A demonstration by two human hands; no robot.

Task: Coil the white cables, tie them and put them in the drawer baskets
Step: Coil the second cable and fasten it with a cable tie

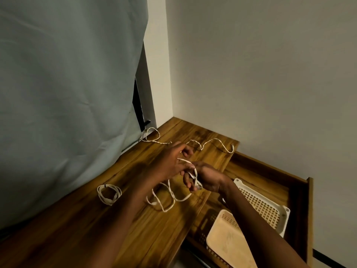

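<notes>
We judge the white cable (170, 198), lying in loose loops on the wooden desk (96, 229) left of the open drawer (270, 180), light and limp, best pinched near its end, where the right hand (204, 178) and left hand (172, 161) now grip it.

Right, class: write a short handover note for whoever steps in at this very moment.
Left hand and right hand both grip the cable being coiled; its loose loops lie on the wooden top.
Done: one coiled, tied cable rests on the top, not yet stored.
Left: finish and tie this cable, coil the loose cable at the back, then put all in the baskets in the open drawer.
</notes>
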